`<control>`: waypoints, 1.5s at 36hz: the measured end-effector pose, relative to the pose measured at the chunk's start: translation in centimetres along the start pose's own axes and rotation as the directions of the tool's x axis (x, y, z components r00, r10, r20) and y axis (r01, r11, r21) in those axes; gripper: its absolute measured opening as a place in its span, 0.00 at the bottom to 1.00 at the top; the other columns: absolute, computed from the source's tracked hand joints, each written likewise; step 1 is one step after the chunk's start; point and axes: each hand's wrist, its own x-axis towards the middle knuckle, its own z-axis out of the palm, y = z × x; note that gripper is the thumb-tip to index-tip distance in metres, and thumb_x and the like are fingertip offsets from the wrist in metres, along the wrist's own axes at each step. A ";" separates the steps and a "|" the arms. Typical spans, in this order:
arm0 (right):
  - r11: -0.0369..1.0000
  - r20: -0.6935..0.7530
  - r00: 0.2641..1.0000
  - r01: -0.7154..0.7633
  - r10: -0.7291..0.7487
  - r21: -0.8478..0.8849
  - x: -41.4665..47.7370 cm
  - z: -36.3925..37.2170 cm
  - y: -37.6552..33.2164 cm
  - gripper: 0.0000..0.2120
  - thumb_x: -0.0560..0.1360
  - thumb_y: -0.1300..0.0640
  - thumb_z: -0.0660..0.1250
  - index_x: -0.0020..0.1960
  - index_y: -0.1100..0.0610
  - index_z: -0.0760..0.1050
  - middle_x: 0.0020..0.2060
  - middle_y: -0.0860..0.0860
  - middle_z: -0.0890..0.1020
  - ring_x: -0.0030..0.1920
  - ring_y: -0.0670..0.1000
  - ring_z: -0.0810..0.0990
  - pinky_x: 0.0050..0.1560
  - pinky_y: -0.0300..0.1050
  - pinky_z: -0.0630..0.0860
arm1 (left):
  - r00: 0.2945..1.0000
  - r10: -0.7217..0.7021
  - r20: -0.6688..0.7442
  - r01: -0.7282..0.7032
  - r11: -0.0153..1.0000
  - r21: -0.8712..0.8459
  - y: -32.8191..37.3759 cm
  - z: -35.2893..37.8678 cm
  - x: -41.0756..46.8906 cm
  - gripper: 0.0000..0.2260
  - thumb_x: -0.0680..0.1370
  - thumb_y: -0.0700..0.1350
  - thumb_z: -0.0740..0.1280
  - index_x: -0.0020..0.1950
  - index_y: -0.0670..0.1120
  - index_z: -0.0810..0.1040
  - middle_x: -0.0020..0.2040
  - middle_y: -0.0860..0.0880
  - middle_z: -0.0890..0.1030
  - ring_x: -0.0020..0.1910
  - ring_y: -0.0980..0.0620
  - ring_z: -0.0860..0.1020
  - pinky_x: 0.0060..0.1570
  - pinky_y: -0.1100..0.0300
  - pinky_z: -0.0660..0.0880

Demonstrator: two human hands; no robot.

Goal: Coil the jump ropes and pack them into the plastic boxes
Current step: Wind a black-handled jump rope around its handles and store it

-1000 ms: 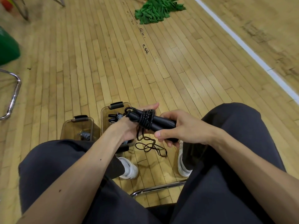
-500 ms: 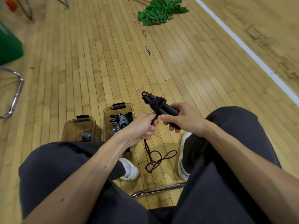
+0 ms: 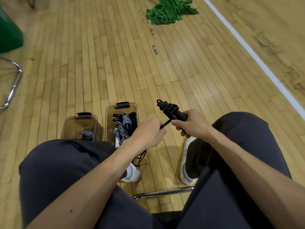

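Note:
My right hand (image 3: 191, 123) grips the paired handles of a black jump rope (image 3: 170, 109), with several turns of cord wound round their far end. My left hand (image 3: 148, 133) pinches the loose cord just left of the handles and holds it taut. The slack of the cord hangs below my left wrist towards my left shoe. Two clear plastic boxes stand on the floor ahead of my left knee. The right box (image 3: 109, 111) holds several coiled grey and black ropes. The left box (image 3: 67, 123) holds one grey coil.
I sit on a chair with a chrome frame bar (image 3: 163, 192) between my white shoes. Another chrome chair frame (image 3: 14, 85) and a green bin (image 3: 8, 33) stand at the left. A green mop head (image 3: 170, 11) lies far ahead, near a white floor line (image 3: 254, 53).
My left hand has drawn the cord away from the handles to the left and down. The slack loop has shifted from between my feet to under my left wrist. My right hand stays on the handles.

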 end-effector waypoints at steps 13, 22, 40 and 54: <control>0.944 0.428 0.851 -0.208 0.304 -0.256 -1.0 0.0 -0.4 0.12 0.77 0.55 0.73 0.54 0.62 0.78 0.36 0.53 0.84 0.29 0.48 0.80 0.32 0.42 0.78 | 0.941 0.338 -0.023 -0.311 0.890 0.335 -0.3 -1.9 -0.7 0.10 0.80 0.53 0.68 0.56 0.49 0.77 0.44 0.53 0.75 0.46 0.50 0.73 0.45 0.55 0.71; 0.970 0.713 0.661 -0.113 0.234 -0.213 -2.3 -0.6 -1.7 0.08 0.77 0.56 0.73 0.48 0.61 0.78 0.35 0.54 0.81 0.29 0.49 0.77 0.29 0.39 0.76 | 0.928 0.352 0.122 -0.350 0.936 -0.034 -1.2 -3.1 0.3 0.11 0.73 0.55 0.75 0.46 0.49 0.82 0.44 0.57 0.79 0.44 0.62 0.74 0.43 0.60 0.70; 0.980 0.754 0.642 -0.020 -0.138 0.196 -5.3 -3.2 -2.2 0.05 0.74 0.58 0.74 0.41 0.56 0.80 0.36 0.56 0.82 0.31 0.50 0.78 0.28 0.40 0.75 | 0.895 0.366 0.255 -0.143 0.776 -0.615 -0.1 -2.5 0.7 0.11 0.69 0.56 0.71 0.39 0.50 0.86 0.33 0.54 0.81 0.33 0.58 0.77 0.35 0.65 0.73; 0.932 0.485 0.847 0.032 -0.217 0.362 -4.8 -3.4 -2.9 0.06 0.75 0.69 0.72 0.50 0.63 0.78 0.36 0.52 0.83 0.34 0.51 0.79 0.34 0.43 0.77 | 0.979 0.064 0.192 0.096 0.690 -0.717 0.4 -0.5 0.8 0.14 0.86 0.45 0.55 0.53 0.43 0.79 0.47 0.37 0.82 0.43 0.45 0.76 0.42 0.56 0.79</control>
